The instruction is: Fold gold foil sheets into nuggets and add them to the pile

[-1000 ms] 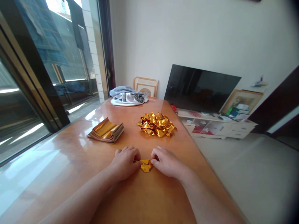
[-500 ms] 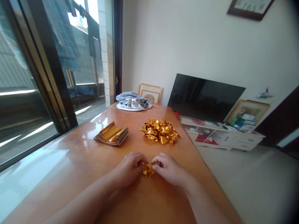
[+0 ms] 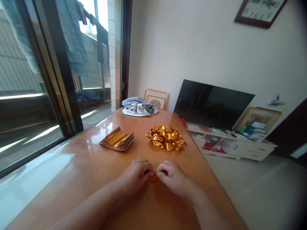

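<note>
A small piece of gold foil paper (image 3: 154,177) is pinched between my two hands, low over the wooden table. My left hand (image 3: 137,174) grips its left side with thumb and curled fingers. From the right, my right hand (image 3: 171,175) pinches the other side. Most of the piece is hidden by the fingers, so its exact shape cannot be made out. Beyond my right hand lies a pile of folded gold foil pieces (image 3: 166,137). A stack of gold foil sheets (image 3: 117,139), curled at the edges, rests beyond my left hand.
The glossy wooden table (image 3: 96,179) stretches away from me. At its far end sits a bundle of grey-white cloth (image 3: 139,107). A television (image 3: 213,103) stands on a white cabinet (image 3: 244,148) to the right. Glass doors (image 3: 55,80) line the left side.
The foil piece showed pointed folds before; now a smaller, smoother orange-gold part shows between my fingers. My hands stay close together, and the whole view has shifted slightly.
</note>
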A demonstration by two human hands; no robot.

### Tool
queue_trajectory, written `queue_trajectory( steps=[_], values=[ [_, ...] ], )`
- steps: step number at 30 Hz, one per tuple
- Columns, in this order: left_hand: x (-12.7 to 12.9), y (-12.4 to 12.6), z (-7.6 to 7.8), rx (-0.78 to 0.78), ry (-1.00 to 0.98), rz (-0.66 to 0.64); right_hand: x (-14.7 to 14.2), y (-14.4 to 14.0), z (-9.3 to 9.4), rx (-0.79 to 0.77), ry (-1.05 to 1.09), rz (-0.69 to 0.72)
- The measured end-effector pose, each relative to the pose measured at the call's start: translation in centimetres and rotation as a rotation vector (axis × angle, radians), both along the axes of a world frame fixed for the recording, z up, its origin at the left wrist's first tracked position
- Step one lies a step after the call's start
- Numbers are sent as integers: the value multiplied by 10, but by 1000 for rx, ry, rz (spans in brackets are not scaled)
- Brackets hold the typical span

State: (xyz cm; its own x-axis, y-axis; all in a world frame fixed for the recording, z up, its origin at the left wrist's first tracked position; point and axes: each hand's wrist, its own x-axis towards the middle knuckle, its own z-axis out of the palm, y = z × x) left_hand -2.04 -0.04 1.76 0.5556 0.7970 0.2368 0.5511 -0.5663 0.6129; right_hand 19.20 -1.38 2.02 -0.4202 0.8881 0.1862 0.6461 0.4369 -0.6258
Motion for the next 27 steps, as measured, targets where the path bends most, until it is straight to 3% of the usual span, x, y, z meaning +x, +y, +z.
queue_trajectory(
  steps=[5,11,19,27],
  values=[
    [-1,1,0,-39,-32,-13,-3,1,-3,-13,39,-32],
    [-6,6,-2,-184,-71,-53,5,4,-1,-74,115,25],
    [-12,13,-13,-398,-165,-83,13,5,1,-250,185,-35],
    [-18,14,-4,-531,-279,-198,26,9,1,-335,200,48]
  ],
)
